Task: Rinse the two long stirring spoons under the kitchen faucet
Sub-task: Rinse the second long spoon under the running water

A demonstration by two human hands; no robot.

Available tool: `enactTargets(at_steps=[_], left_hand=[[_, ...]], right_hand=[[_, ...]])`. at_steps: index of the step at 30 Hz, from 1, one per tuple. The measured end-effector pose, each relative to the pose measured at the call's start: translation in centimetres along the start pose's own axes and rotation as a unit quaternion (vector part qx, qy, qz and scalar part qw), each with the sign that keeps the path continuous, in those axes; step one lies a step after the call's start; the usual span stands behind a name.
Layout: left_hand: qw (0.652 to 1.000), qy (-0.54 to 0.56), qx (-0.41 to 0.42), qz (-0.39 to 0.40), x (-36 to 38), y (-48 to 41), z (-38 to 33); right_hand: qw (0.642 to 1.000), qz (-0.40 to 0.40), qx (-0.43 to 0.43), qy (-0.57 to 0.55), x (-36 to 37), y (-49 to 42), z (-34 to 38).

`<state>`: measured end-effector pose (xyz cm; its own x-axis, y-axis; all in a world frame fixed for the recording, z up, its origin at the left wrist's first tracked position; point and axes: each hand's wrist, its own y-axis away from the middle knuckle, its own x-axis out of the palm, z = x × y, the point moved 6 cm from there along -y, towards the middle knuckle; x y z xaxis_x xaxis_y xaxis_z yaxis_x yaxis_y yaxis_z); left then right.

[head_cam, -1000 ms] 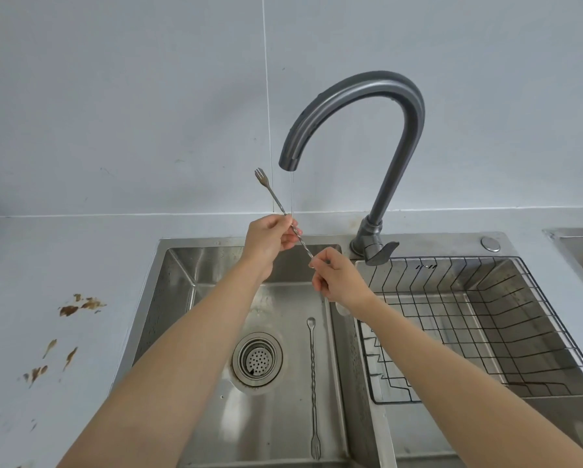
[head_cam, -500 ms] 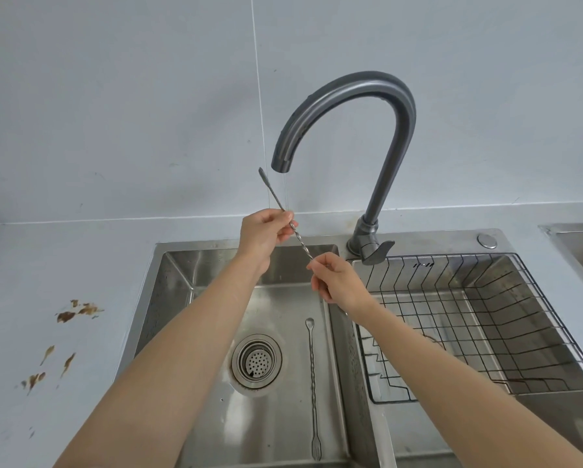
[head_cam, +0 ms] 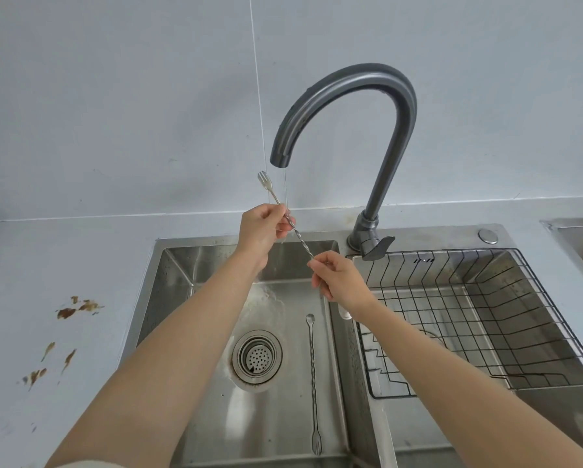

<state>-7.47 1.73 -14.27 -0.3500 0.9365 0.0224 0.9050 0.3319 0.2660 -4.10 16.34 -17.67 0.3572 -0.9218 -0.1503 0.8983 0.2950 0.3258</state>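
The held spoon [head_cam: 300,239] is pinched by left hand [head_cam: 261,231] and right hand [head_cam: 339,282], slanted 11 to 5 o'clock under the faucet [head_cam: 350,82]; the second spoon [head_cam: 313,383] is laid lengthwise in the sink [head_cam: 215,417], at 6 o'clock of the nearer right hand

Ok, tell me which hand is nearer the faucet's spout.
Left. The left hand is below the spout; the right hand is lower, off to the right.

You are in a kitchen: a double-bowl stainless steel sink [head_cam: 170,298] sits in a pale grey worktop [head_cam: 63,261], a tall dark grey gooseneck faucet [head_cam: 395,106] arches over it, and a black wire draining basket [head_cam: 452,252] fills the right bowl.
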Motion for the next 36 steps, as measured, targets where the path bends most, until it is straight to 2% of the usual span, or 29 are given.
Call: enactTargets(at_steps=[5,20,27,36], left_hand=[[1.000,-0.007,0.007,0.005,-0.1,0.0,-0.5],[1.000,-0.028,0.011,0.005,0.1,0.3,-0.1],[1.000,0.019,-0.006,-0.012,-0.1,0.3,0.1],[1.000,-0.025,0.005,0.001,0.5,0.4,-0.1]], right_hand=[[1.000,-0.022,-0.001,0.020,-0.1,0.1,-0.7],[0.999,-0.012,0.023,0.030,-0.1,1.0,-2.4],[0.999,-0.011,0.022,0.026,0.0,1.4,-2.5],[0.999,-0.017,0.022,0.018,-0.1,1.8,-3.1]])
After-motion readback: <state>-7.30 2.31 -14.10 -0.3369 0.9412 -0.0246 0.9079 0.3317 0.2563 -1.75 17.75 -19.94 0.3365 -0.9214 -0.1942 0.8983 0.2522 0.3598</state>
